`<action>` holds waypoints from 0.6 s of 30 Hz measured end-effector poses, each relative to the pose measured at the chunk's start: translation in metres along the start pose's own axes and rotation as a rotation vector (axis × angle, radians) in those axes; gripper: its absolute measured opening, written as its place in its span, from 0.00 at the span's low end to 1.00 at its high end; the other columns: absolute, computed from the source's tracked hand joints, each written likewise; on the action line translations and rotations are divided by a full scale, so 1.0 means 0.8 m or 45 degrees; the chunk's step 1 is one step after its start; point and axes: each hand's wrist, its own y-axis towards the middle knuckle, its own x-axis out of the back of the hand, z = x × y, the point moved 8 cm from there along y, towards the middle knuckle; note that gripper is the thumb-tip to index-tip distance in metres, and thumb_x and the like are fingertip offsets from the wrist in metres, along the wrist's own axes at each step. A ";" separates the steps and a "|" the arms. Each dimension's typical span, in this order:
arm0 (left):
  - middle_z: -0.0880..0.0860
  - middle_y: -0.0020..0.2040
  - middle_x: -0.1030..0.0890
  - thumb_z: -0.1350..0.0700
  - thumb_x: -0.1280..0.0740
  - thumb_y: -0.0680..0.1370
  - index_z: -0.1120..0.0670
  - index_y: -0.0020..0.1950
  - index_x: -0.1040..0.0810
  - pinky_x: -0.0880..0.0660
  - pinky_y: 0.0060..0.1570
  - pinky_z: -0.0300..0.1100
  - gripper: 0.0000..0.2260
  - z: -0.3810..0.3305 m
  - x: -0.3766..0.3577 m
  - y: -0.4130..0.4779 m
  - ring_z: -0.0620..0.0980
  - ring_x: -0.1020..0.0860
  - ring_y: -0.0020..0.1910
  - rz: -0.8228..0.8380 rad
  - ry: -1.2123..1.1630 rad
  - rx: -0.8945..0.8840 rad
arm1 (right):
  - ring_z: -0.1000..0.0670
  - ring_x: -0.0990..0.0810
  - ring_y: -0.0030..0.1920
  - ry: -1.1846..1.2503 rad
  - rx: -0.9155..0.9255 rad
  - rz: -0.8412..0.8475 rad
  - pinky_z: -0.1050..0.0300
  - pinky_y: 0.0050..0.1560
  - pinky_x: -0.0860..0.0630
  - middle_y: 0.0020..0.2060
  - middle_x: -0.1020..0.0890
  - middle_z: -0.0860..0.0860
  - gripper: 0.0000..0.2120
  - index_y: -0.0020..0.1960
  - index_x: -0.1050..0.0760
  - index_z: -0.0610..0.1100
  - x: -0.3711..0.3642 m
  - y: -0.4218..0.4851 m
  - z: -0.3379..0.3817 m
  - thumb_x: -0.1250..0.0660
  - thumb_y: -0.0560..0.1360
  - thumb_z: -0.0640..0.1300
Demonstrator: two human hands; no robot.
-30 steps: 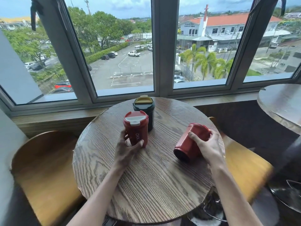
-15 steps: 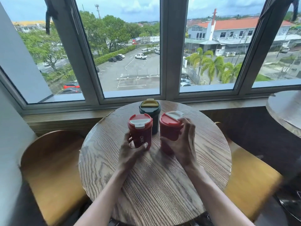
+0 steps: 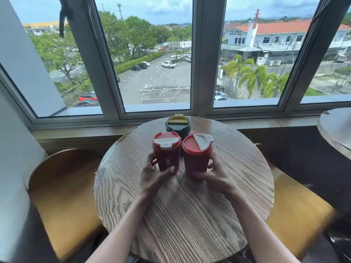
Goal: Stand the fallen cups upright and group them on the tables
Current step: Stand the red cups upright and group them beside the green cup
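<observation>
Left hand wrapped round one red cup, right hand round another red cup; both upright, just beside each other on round table, seemingly for grouping. Behind, green cup upright, close. Chairs either side; second table far right. Nothing blocking.
</observation>
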 end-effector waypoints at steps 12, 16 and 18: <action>0.52 0.56 0.17 0.50 0.18 0.56 0.49 0.63 0.26 0.22 0.60 0.48 0.38 0.009 0.010 0.016 0.49 0.19 0.58 0.080 -0.084 0.100 | 0.53 0.22 0.47 -0.028 -0.023 0.102 0.74 0.40 0.29 0.48 0.20 0.49 0.32 0.63 0.31 0.47 -0.007 0.007 -0.006 0.21 0.63 0.39; 0.50 0.55 0.16 0.52 0.17 0.54 0.47 0.59 0.24 0.21 0.55 0.42 0.35 0.010 0.012 0.016 0.47 0.18 0.56 0.070 -0.132 0.103 | 0.58 0.21 0.44 0.029 0.016 -0.040 0.73 0.38 0.28 0.49 0.19 0.50 0.33 0.60 0.28 0.46 -0.004 -0.004 -0.003 0.25 0.57 0.46; 0.49 0.53 0.16 0.51 0.17 0.53 0.46 0.58 0.24 0.21 0.51 0.40 0.35 0.010 0.011 0.017 0.46 0.17 0.54 0.071 -0.154 0.111 | 0.57 0.20 0.44 0.028 0.023 -0.104 0.71 0.38 0.27 0.47 0.19 0.51 0.32 0.59 0.30 0.48 -0.005 -0.008 0.000 0.21 0.59 0.47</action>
